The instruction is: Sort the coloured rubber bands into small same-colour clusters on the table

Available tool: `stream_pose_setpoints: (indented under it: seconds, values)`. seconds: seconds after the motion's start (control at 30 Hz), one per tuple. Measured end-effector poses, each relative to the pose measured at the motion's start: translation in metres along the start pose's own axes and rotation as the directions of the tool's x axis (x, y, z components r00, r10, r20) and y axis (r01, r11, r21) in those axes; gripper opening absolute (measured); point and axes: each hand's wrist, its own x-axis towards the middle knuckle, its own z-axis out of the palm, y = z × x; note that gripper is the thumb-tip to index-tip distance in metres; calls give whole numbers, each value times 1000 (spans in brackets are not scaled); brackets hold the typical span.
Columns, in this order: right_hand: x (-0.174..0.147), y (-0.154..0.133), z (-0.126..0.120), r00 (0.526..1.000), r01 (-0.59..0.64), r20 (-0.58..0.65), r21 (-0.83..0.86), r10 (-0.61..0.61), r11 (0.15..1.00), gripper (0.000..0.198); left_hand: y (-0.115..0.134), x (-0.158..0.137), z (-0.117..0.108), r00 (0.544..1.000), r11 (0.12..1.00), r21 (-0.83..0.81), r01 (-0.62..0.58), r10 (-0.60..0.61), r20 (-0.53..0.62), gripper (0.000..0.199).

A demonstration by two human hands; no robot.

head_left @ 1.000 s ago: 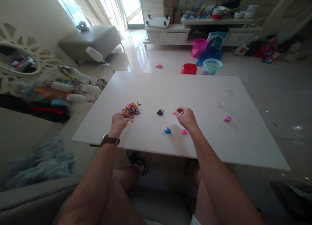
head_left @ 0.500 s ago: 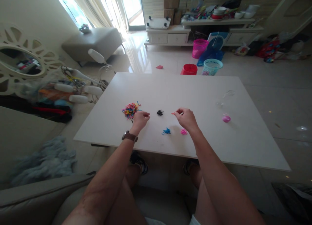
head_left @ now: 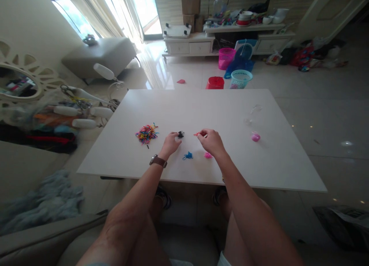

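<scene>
My left hand (head_left: 170, 143) is at the left edge of a small heap of black rubber bands (head_left: 180, 134), thumb and fingers apart, with fingertips at the heap. My right hand (head_left: 211, 142) is closed in a pinch on red rubber bands (head_left: 196, 134), whose ends stick out to the left. A mixed heap of colourful rubber bands (head_left: 146, 134) lies to the left on the white table (head_left: 196, 108). Nearer to me are a blue bunch (head_left: 188, 155) and a pink bunch (head_left: 208, 155), the pink one just below my right hand.
To the right on the table sit a pink round object (head_left: 255, 137) and a clear plastic piece (head_left: 251, 116). Beyond the far edge stand a red bin (head_left: 215, 82) and a pale green basket (head_left: 241, 78). A lamp with white shades (head_left: 83, 123) stands left of the table.
My left hand has moved right, from beside the mixed heap to the black bands, and its fingers have parted. My right hand keeps its pinch on the red bands. The view has shifted slightly.
</scene>
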Motion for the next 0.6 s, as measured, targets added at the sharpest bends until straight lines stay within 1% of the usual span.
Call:
stream_pose_setpoints:
  seconds: [0.13,0.3,0.37,0.47,0.6]
  values:
    - [0,-2,-1,1000,-4,14,14,3,1000,16,11,-3,-2,1000,999,-37,-27,27,-3,40]
    - [0,-2,1,999,-2,41,-6,2,1000,15,24,-11,-15,996,993,-74,-88,87,-16,34]
    - [0,-1,5,998,16,65,-15,-15,1000,15,27,-17,-21,995,991,-96,-94,91,-29,32]
    - [1,0,17,990,63,126,-25,-60,998,14,31,-25,-27,995,987,-128,-94,88,-55,29]
    - [0,-3,42,973,137,195,-40,-127,990,15,37,-36,-33,989,975,-186,-120,100,-112,23]
